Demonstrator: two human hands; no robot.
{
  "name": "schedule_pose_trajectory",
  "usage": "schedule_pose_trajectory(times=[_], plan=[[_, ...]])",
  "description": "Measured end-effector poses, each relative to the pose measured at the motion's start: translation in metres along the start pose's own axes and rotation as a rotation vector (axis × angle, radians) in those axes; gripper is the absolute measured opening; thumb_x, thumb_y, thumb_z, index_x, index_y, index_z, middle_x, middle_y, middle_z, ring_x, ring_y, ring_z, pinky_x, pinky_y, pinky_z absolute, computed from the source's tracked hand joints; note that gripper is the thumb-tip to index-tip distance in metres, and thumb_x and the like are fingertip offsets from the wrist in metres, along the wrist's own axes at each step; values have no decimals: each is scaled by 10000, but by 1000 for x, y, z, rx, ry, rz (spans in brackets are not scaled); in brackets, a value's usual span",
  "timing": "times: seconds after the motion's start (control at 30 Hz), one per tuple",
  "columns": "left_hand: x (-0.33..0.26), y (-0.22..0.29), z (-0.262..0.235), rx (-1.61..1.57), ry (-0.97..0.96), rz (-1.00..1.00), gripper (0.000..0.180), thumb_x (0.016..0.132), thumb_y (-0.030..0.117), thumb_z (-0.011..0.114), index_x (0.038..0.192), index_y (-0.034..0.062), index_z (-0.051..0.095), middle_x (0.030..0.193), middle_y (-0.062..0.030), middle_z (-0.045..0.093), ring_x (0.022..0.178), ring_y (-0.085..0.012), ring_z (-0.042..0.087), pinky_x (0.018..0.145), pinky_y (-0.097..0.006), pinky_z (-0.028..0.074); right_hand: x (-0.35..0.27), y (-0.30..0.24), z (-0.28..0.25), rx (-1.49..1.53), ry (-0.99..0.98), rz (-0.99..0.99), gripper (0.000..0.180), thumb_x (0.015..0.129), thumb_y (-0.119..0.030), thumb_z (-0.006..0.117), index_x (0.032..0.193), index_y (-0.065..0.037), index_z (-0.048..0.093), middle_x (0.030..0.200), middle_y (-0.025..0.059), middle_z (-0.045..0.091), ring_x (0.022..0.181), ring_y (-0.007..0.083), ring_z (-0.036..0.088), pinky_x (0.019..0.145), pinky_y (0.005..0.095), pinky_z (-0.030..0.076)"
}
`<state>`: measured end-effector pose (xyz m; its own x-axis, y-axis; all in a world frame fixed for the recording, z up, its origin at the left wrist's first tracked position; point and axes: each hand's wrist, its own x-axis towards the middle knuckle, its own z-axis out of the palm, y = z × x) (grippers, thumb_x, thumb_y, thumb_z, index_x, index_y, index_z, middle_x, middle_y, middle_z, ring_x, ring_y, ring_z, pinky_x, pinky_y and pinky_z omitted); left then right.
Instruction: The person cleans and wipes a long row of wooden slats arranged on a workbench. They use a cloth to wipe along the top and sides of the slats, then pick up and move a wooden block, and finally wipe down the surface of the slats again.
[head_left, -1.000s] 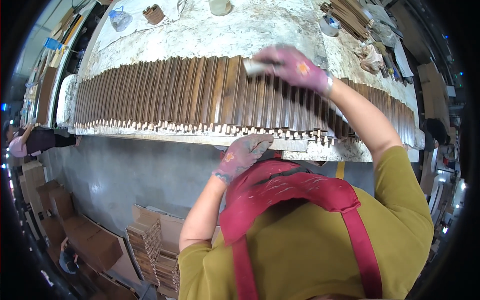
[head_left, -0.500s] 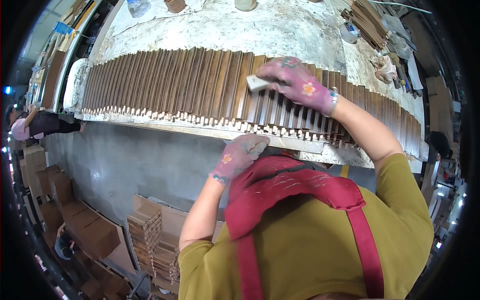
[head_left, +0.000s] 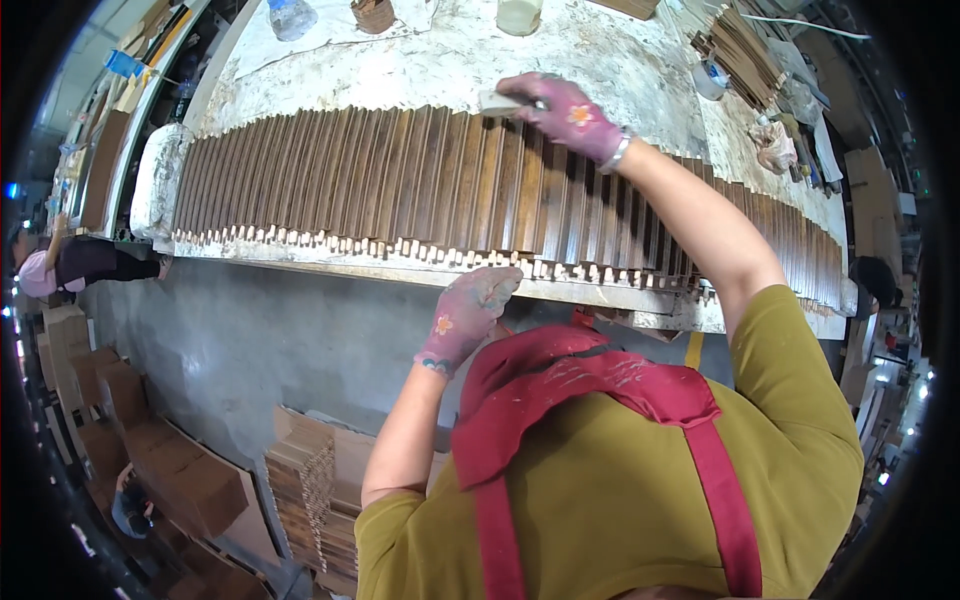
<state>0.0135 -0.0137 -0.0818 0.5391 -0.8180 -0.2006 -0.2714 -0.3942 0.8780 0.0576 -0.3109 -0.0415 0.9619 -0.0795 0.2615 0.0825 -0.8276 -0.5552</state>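
A long row of dark brown wooden slats (head_left: 400,180), with pale peg-like ends toward me, lies side by side across the table. My right hand (head_left: 572,117), in a pink flowered glove, is closed on a small white flat block (head_left: 500,103) at the far ends of the slats. Whether the block is a sponge or a sanding pad, I cannot tell. In a matching glove, my left hand (head_left: 468,318) is at the table's near edge, just below the pale ends. Its fingers are curled together, and what they may hold is hidden.
The paint-stained white table (head_left: 620,70) carries a jar of pale liquid (head_left: 519,15), a clear plastic container (head_left: 291,18) and a small cup (head_left: 711,80). Wood strips (head_left: 742,58) lie at the back right. Stacked slats (head_left: 300,500) stand behind me at left; another person (head_left: 75,268) is far left.
My right hand has moved away from me, carrying the white block from the middle of the slats to their far ends. My left hand has shifted slightly left.
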Motion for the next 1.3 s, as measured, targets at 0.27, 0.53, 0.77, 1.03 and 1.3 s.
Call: schedule_pose_trajectory(times=[0.27, 0.53, 0.77, 1.03, 1.3], plan=[[6, -22, -2, -123, 22, 110, 299, 962, 280, 566, 1105, 46, 686, 1038, -106, 691, 935, -206, 663, 829, -311, 514, -84, -73, -3, -35, -325, -297, 265, 871, -249, 655, 1122, -169, 636, 1053, 91, 655, 965, 282, 633, 838, 401, 457], [9, -18, -2, -45, 4, 138, 343, 971, 333, 509, 1098, 71, 691, 1074, -127, 691, 971, -279, 653, 872, -359, 504, -45, -63, 30, -84, -51, -342, 232, 878, -217, 631, 1080, -104, 633, 958, 62, 660, 931, 262, 630, 792, 398, 484], [-2, -11, -3, -27, 70, -29, 251, 947, 252, 594, 1106, 82, 687, 1035, -112, 690, 951, -251, 666, 856, -325, 510, -32, -62, 7, 199, -365, -347, 305, 902, -264, 615, 1180, -141, 632, 1119, 77, 662, 990, 254, 636, 868, 411, 486], [-20, -19, -36, -159, 252, -116, 262, 973, 217, 576, 1131, 31, 672, 1048, -86, 685, 987, -154, 643, 879, -283, 498, 36, -46, 60, -132, -119, -230, 378, 893, -188, 632, 1263, -138, 576, 1124, 78, 659, 957, 255, 629, 892, 396, 493], [-12, -49, -48, -143, 60, -24, 255, 969, 232, 576, 1114, 51, 681, 1054, -75, 660, 959, -142, 617, 839, -274, 489, -62, -106, 21, 58, -314, -289, 296, 860, -195, 643, 1140, -97, 637, 1108, 77, 661, 1076, 273, 596, 979, 430, 393]])
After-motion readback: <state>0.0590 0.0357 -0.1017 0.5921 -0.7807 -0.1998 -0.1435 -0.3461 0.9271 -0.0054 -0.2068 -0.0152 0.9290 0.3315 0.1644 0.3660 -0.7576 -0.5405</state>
